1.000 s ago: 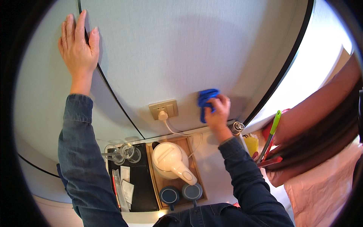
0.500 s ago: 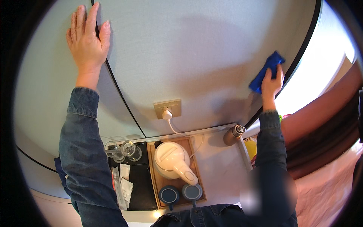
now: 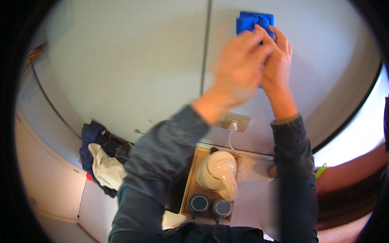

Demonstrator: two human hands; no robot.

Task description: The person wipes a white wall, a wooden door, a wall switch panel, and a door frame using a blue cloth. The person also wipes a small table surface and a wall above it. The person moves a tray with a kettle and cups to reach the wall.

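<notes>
A folded blue cloth (image 3: 253,19) lies against the pale wall panel (image 3: 162,52), high up and right of the dark seam. My right hand (image 3: 280,65) grips it, fingers bent over its lower edge. My left hand (image 3: 239,67) is smeared by motion and overlaps my right hand from the left. Whether its fingers touch the cloth I cannot make out. Both forearms reach up in dark sleeves, over a counter.
Below, a wooden tray (image 3: 189,184) carries a cream kettle (image 3: 210,172) and two dark mugs (image 3: 198,203). The kettle's cord runs to a wall socket (image 3: 242,121). Bundled clothing (image 3: 107,166) is at left; a reddish-brown curved surface (image 3: 352,172) is at right.
My right hand and the blue cloth have moved up and across the panel toward the seam. My left hand has left its flat place on the panel and come over beside the right.
</notes>
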